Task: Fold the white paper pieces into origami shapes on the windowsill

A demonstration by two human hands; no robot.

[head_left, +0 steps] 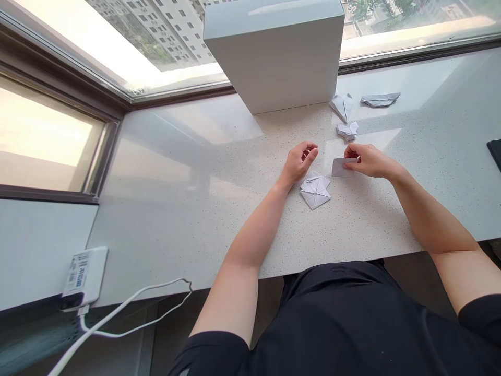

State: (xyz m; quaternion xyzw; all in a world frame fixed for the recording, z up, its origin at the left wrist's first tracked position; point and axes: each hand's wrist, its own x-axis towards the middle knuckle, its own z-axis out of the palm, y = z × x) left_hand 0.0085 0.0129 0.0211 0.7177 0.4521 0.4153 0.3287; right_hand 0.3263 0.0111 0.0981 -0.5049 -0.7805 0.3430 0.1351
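Note:
My right hand [367, 161] pinches a small folded piece of white paper [338, 167] between thumb and fingers, just above the counter. To its left, my left hand [299, 163] is loosely curled, with a small gap between thumb and fingertips and nothing visible in it. Just below that hand lies a folded paper piece with creases meeting at its centre [315, 196], overlapping another folded paper piece [316, 180]. Beyond my right hand sits a compact paper figure [347, 131]. Behind it are a pointed folded paper [342, 106] and a long boat-like folded paper [380, 100].
A large white box [282, 68] stands at the back of the speckled counter [188, 224], against the window. At far left is a white power device [85, 274] with a white cable [129, 300] hanging over the front edge. A dark flat object [495, 151] lies at the right.

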